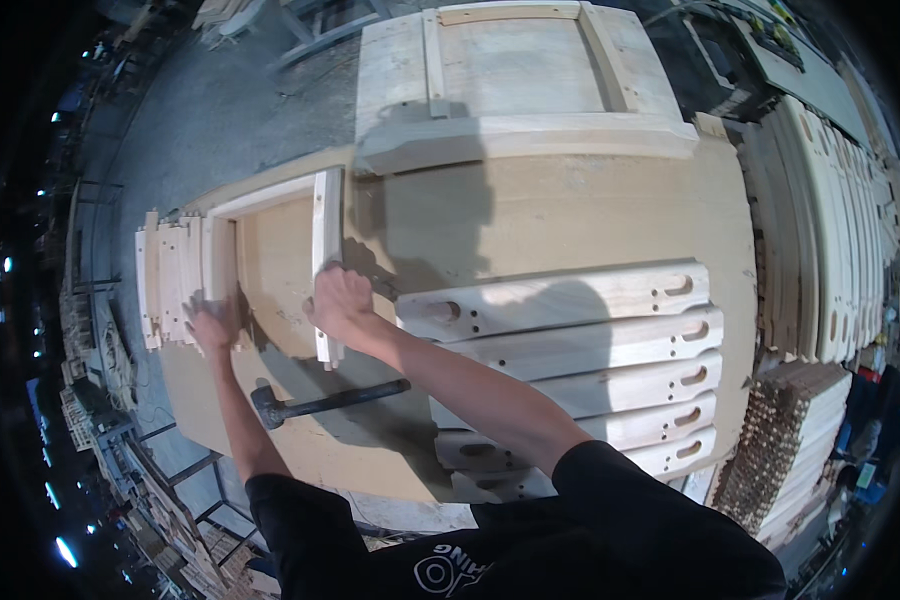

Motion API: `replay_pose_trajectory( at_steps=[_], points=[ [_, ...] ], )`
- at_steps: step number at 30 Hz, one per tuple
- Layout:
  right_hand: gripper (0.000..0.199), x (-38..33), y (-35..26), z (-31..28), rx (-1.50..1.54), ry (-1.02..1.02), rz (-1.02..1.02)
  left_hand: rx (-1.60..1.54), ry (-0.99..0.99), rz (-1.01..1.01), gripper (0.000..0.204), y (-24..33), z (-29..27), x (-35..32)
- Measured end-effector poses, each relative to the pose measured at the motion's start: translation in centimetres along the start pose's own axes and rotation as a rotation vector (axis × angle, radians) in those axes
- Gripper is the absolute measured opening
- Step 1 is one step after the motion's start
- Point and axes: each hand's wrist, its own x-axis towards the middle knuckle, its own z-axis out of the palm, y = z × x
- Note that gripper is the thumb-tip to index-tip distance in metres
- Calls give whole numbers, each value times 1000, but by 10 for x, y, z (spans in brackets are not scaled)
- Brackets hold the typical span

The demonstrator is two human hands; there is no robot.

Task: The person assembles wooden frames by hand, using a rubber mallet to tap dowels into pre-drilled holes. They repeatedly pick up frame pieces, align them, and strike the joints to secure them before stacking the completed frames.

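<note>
Head view: pale wooden three-sided frame point(270, 194) is over the left part of a broad tan worktable with a smooth surface point(610, 210), between the two hands, its open side toward the person
Right grip: right hand point(344, 298) is curled into a fist around the frame's right rail point(327, 220), nearer that rail's near end, most of the rail reaching out beyond the knuckles
Left grip: left hand point(215, 322) is at the near end of the frame's left rail point(219, 255), fingers blurred; I cannot tell how far they close or whether they hold the rail
Rails: straight, square-edged, pale wood, the far one joining both sides
Slats: bundle of narrow pale wooden slats with small dark holes point(170, 275), just beside the frame on its left
Mallet: black mallet with a blocky head and long handle point(335, 399), lying on the near side of the frame
Boards: row of pale wooden boards with wavy edges, oval slots and round holes point(620, 340), right of the frame, partly under the right forearm's shadow
Panel: large flat pale wooden panel with raised strips point(520, 60), beyond the frame and to its right
Stack: upright curved pale boards packed together point(820, 230), well to the right of the frame
</note>
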Motion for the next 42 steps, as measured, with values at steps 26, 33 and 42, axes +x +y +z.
replay_pose_trajectory(
  at_steps=[26, 33, 42],
  points=[
    [33, -257, 273, -221, 905, 873, -395, -2252, -343, 275, 16, 344, -94, -216],
    [38, -260, 241, -203, 687, 852, -540, -2086, -327, 332, 10, 327, -129, -205],
    [41, -283, 253, -209, 687, 865, -500, -1876, -782, 377, 11, 323, -95, -197]
  ],
)
